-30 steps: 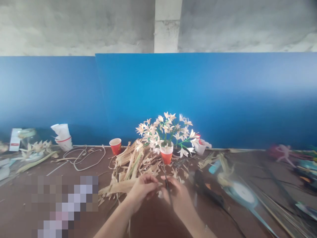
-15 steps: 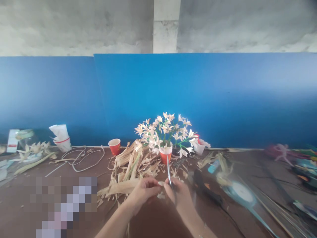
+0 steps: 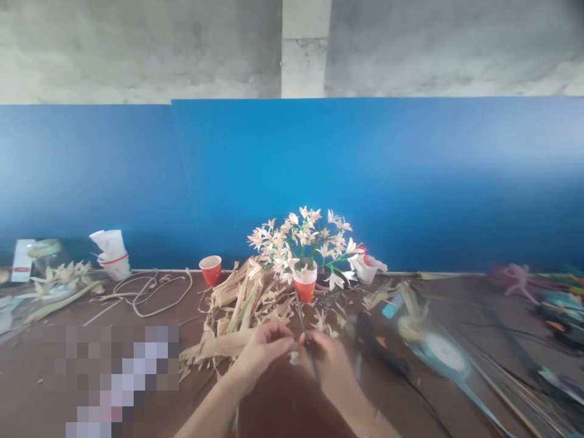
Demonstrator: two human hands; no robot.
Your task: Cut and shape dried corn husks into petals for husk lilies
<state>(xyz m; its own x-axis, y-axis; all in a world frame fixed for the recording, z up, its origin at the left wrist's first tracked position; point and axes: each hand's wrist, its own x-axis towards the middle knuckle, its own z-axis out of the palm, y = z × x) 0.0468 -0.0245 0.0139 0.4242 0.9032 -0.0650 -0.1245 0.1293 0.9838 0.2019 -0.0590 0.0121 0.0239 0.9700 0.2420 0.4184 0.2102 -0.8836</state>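
Observation:
My left hand [image 3: 267,353] is closed in a pinch, thumb against fingers; whatever sits between the fingertips is too small to make out. My right hand [image 3: 333,362] is closed round a slim, pointed metal tool [image 3: 301,319], scissors or tweezers, its tip slanting away to the upper left. Below the fingertips lies a small pale piece [image 3: 294,358]. In front of both hands, a red and white paper cup [image 3: 305,289] holds a bunch of cream flowers [image 3: 303,237] on green stems. Dry husk strips [image 3: 237,304] are heaped beyond my left hand.
A black corded tool [image 3: 381,350] and a roll of ribbon [image 3: 444,353] lie right of my right hand. Another red cup [image 3: 212,274], a coiled white cord [image 3: 148,295] and white cups [image 3: 114,261] stand leftward. A blue partition [image 3: 319,152] closes off the back.
The metal tool's tip has swung left in my right hand. A pale petal that showed between my fingertips is no longer visible there, and the hands are slightly apart.

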